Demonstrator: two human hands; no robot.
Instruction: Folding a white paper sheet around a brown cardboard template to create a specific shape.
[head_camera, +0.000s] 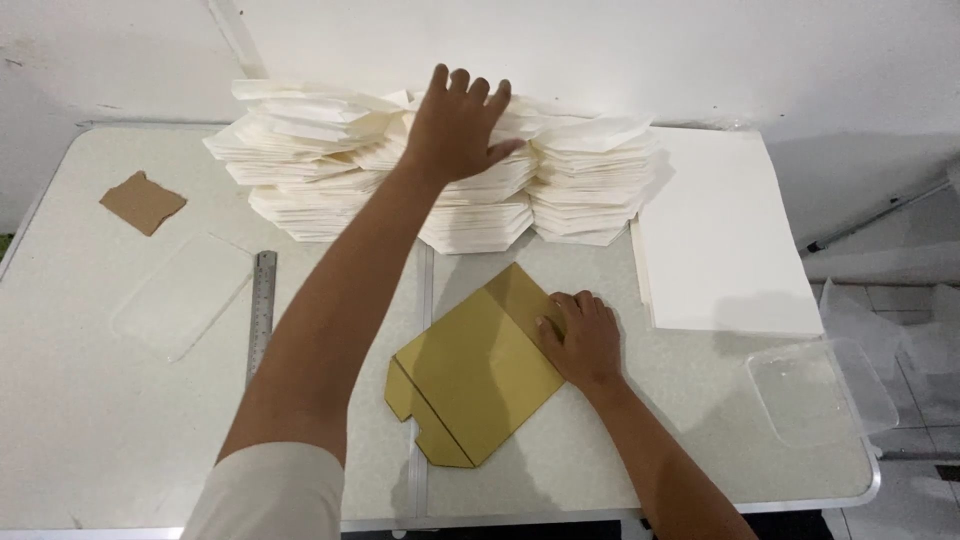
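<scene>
Card: the gold card (470, 375) lies flat at the table's middle, near the front edge; its long axis runs diagonally from the front left to the back right, pointed end toward the stacks.
Card look: mustard gold, matte, a dark crease line across its front-left end, notched tabs along the front edge.
Right hand: the right hand (582, 338) rests palm down on the card's right edge, fingers flat, pressing, not clenched.
Room: bare table (90, 420) lies left and front of the card; a seam runs just beside its left side.
Ruler: a steel ruler (262, 310) lies lengthwise left of the left arm.
Tray: a clear tray (815, 390) sits at the front right corner.
Sheets: a flat white sheet pile (725, 235) lies right of the card, farther back.
Left hand: the left hand (458, 125) reaches far, fingers spread, laid on top of the white folded stacks (560, 190) by the wall; nothing is grasped.
</scene>
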